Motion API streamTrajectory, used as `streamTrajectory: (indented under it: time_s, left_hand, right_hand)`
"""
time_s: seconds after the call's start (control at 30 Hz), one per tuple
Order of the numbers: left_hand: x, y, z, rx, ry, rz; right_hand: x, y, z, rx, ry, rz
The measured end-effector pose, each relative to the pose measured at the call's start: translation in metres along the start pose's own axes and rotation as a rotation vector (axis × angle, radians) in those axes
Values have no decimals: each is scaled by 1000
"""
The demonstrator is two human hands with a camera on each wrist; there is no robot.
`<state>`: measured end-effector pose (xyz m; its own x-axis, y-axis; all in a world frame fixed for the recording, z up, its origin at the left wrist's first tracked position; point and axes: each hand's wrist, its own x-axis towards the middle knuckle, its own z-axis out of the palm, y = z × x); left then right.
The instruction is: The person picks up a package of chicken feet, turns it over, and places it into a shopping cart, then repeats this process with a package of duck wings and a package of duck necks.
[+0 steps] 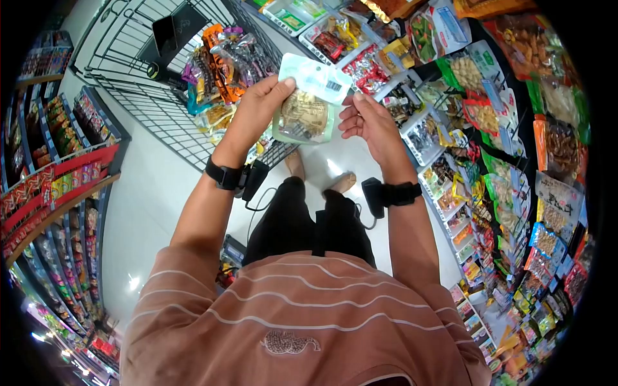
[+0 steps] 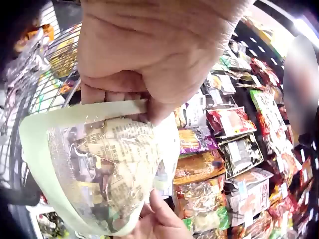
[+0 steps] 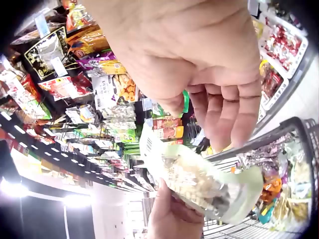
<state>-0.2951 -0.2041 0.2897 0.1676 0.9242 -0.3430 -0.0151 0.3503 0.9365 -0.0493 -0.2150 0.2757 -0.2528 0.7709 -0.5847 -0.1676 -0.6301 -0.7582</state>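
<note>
A clear-fronted food packet point(image 1: 304, 116) with a pale green border and a white, barcoded top section is held up in front of the body. Printed paper shows through its window in the left wrist view. My left hand point(image 1: 257, 106) pinches its upper left edge, thumb on the near face. Beside the packet's right edge is my right hand point(image 1: 372, 122), fingers loosely curled and nothing in its grasp. The right wrist view has this right hand point(image 3: 199, 74) above the packet point(image 3: 199, 184), its fingers apart from it.
A wire shopping cart point(image 1: 138, 119) stands front left, with several snack bags point(image 1: 225, 61) and a phone point(image 1: 165, 35) in it. Shelves and trays of packaged foods point(image 1: 476, 116) line the right side. Another snack shelf point(image 1: 64, 154) stands to the left.
</note>
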Motion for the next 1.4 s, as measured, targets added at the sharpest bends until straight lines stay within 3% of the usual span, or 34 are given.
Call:
streamTrajectory:
  time_s: [0.17, 0.3, 0.37, 0.5, 0.57, 0.6, 0.7, 0.83, 0.87, 1.0, 1.1, 1.23, 1.4]
  left_hand:
    - [7, -16, 6, -217, -22, -105]
    - [6, -22, 8, -220, -38, -116]
    - [6, -24, 13, -234, -3, -106]
    - [-1, -18, 30, 49, 85, 18]
    - [-8, -11, 48, 303, 102, 100]
    - [-11, -12, 59, 299, 41, 115]
    - [-20, -17, 90, 710, 16, 605]
    - [-29, -25, 111, 746, -142, 632]
    - [-24, -36, 111, 621, -193, 582]
    - [-12, -35, 120, 588, -87, 383]
    - [11, -71, 136, 397, -106, 241]
    - [26, -89, 175, 73, -320, -162]
    - [50, -159, 235, -126, -330, -443]
  right_hand:
    - [-13, -2, 5, -10, -22, -44]
    - [-14, 8, 4, 18, -50, -42]
    - [-16, 13, 6, -1, 55, -109]
    - [-21, 15, 8, -38, 114, -225]
    - [-27, 16, 14, -1, 43, -247]
    - [-28, 18, 18, 45, 33, -273]
    - [-38, 21, 14, 223, 57, -262]
    - [-43, 46, -19, 391, 211, -155]
    - [-44, 55, -31, 420, 218, -146]
    - [-55, 69, -61, 527, 232, -162]
    - [-59, 76, -86, 604, 252, -160]
    - [-61, 108, -125, 568, 237, -108]
    - [-56, 158, -179, 611, 330, -34]
